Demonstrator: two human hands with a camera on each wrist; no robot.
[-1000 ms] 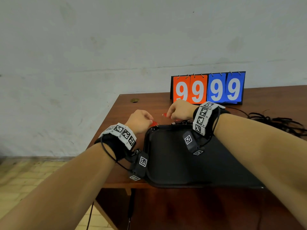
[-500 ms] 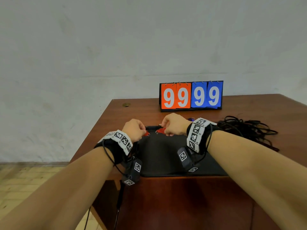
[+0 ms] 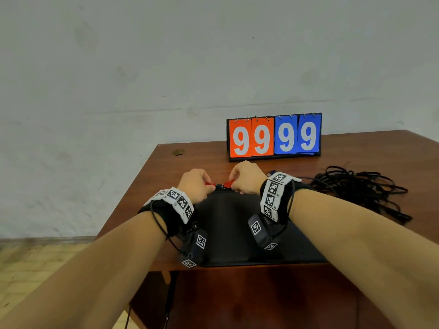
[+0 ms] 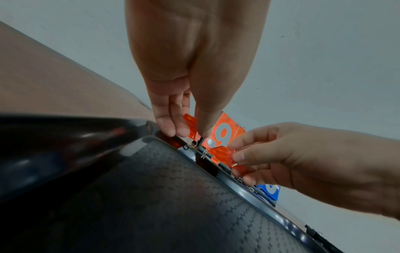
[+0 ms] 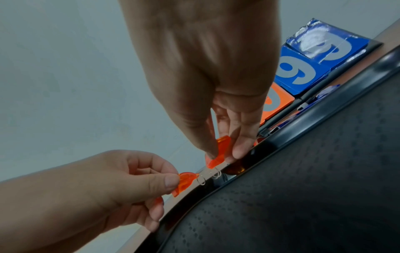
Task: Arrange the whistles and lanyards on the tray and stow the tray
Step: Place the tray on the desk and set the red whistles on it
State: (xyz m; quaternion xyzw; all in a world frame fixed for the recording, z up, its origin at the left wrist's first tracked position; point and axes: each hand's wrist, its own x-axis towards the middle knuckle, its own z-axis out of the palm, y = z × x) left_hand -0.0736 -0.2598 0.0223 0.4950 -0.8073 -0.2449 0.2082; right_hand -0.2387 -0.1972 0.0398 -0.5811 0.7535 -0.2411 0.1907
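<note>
Seen along the right hand [image 5: 207,71]: grip pinching an orange whistle [image 5: 219,151] above the black tray's rim [image 5: 281,137]. At 8 o'clock, left hand [image 5: 103,184] pinching a second orange whistle [image 5: 184,182]. At 2 o'clock, scoreboard [image 5: 303,68] showing nines.
</note>
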